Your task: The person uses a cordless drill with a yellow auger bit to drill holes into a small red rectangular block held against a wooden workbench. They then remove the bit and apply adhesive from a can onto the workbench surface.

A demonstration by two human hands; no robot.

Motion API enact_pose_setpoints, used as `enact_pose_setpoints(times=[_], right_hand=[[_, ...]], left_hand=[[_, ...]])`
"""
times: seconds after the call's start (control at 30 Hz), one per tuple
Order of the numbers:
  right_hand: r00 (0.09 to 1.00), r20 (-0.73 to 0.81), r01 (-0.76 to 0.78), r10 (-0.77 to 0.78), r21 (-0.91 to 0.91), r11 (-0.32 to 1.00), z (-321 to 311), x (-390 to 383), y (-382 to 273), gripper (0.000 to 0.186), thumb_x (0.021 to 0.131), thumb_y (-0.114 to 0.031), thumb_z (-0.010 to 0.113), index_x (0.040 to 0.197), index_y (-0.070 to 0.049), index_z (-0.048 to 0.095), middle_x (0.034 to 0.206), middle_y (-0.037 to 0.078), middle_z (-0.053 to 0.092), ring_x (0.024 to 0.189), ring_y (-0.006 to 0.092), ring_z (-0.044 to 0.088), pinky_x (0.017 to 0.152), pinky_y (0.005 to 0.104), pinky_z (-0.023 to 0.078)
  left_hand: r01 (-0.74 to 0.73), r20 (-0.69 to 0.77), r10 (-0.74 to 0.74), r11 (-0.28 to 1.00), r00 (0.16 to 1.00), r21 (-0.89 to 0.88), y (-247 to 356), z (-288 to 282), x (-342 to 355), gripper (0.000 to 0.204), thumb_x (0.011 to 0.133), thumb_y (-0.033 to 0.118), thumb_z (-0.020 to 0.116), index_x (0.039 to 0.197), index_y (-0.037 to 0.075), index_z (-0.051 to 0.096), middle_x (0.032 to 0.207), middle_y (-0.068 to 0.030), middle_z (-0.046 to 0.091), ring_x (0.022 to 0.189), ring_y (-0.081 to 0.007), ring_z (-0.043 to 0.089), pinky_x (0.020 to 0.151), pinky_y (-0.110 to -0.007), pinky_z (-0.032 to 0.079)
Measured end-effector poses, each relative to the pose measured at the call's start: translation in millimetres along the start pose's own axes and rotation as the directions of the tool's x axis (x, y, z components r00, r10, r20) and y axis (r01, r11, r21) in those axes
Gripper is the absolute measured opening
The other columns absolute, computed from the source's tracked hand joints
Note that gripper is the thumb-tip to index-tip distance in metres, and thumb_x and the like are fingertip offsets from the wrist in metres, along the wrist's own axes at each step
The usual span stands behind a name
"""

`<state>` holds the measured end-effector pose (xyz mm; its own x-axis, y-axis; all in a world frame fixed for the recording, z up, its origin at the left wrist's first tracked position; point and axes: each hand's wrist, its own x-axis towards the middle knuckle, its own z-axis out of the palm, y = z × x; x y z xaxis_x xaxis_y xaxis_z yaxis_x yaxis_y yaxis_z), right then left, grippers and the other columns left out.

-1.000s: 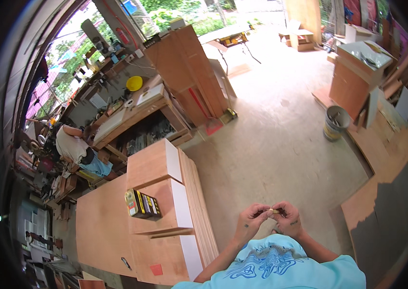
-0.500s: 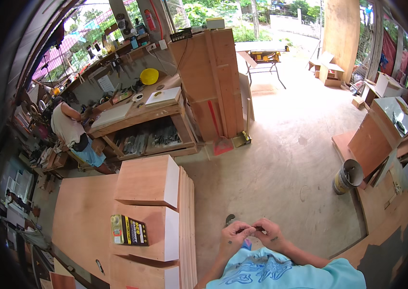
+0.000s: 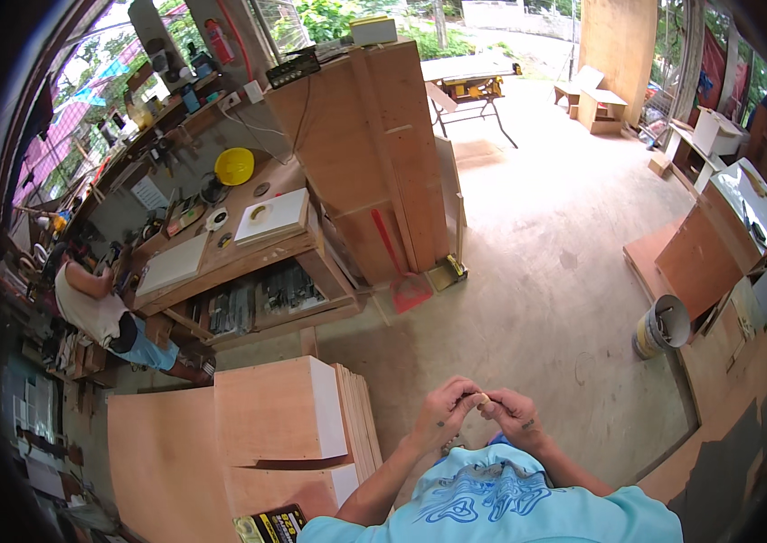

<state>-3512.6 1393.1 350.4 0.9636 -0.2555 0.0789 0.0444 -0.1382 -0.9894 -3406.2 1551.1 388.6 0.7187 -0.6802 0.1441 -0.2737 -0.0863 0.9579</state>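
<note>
In front of my light blue shirt, my left hand [image 3: 448, 411] and my right hand [image 3: 514, 417] meet fingertip to fingertip. Both are closed in a pinch. Between them shows a small pale yellow piece [image 3: 485, 398], too small to name. Left of my forearm stand box-like wooden cabinets [image 3: 268, 409] with white side faces, resting on a stack of plywood sheets [image 3: 358, 425]. On the nearer one, a rectangular container [image 3: 270, 526] with a black and yellow label is partly cut off by the lower edge.
A co-worker [image 3: 94, 303] stands at a wooden workbench [image 3: 225, 271] at left. A tall wooden cabinet [image 3: 365, 145] rises at its right end, with a red dustpan [image 3: 411, 291] at its foot. At right are a bucket [image 3: 660, 328] and leaning boards [image 3: 707, 258].
My view has shifted forward and right, so the cabinets and container sit lower in it. My hands have risen slightly, and the pale yellow piece now shows between the fingertips.
</note>
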Motion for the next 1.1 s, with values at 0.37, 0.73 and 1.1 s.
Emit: enact_pose_setpoints(times=[0.37, 0.73, 1.1], right_hand=[[0.988, -0.063, -0.119, 0.142, 0.282, 0.952, -64, 114, 44, 0.013, 0.093, -0.005, 0.065, 0.103, 0.003, 0.065, 0.085, 0.004, 0.069, 0.079, 0.0083, 0.063, 0.071, 0.0234, 0.052], [0.989, -0.049, -0.130, 0.136, 0.115, 0.985, -215, 271, 73, 0.020, 0.083, 0.000, 0.074, 0.101, 0.000, 0.064, 0.088, 0.007, 0.070, 0.080, 0.0133, 0.068, 0.071, 0.0262, 0.055], [0.999, 0.005, -0.033, 0.033, 0.053, 0.998, -312, 401, 91, 0.024, 0.087, -0.001, 0.071, 0.110, 0.001, 0.066, 0.093, 0.008, 0.065, 0.087, 0.0145, 0.067, 0.073, 0.0265, 0.054]], left_hand=[[0.148, 0.135, -0.112, 0.945, 0.984, -0.291, -30, 9, 143, 0.018, 0.091, 0.007, 0.069, 0.107, -0.002, 0.069, 0.100, -0.0058, 0.067, 0.090, -0.0112, 0.064, 0.074, -0.025, 0.053], [0.124, 0.160, -0.140, 0.986, 0.977, 0.107, -43, 73, 334, 0.017, 0.089, 0.006, 0.069, 0.104, 0.000, 0.068, 0.096, -0.0057, 0.065, 0.083, -0.0112, 0.064, 0.073, -0.025, 0.052], [0.173, -0.059, -0.183, 0.974, 0.981, -0.148, -78, 123, 485, 0.015, 0.092, 0.010, 0.067, 0.100, -0.002, 0.069, 0.089, -0.0072, 0.069, 0.076, -0.0106, 0.065, 0.069, -0.025, 0.053]])
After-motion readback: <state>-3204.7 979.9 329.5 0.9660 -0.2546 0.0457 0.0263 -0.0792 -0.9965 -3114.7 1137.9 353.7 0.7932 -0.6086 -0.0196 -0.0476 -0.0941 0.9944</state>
